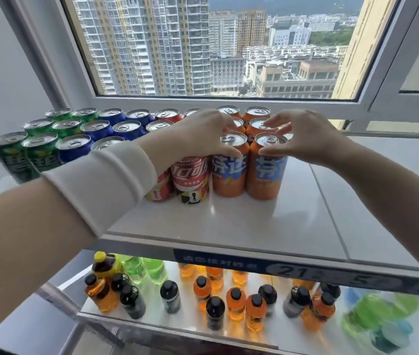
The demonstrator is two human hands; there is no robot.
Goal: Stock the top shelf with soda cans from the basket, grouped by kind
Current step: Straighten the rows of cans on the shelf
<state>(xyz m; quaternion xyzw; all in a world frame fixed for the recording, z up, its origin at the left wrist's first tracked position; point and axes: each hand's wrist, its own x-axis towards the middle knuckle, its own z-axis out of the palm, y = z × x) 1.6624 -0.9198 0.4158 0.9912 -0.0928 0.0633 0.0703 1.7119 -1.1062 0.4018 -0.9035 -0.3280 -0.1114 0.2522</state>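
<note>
On top shelf (pixel 254 226): left hand (pixel 198 135) and right hand (pixel 305 139) are clasping orange cans (pixel 228 175) at rims.
Handling: likely stiff, heavy; sides giving surer hold.

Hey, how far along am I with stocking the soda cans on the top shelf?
Mostly done, it seems: green cans, blue cans and red cans stand grouped on the top shelf. The left hand grips the left front orange can, the right hand the right front orange can. The basket isn't in view, so what remains is unclear.
</note>
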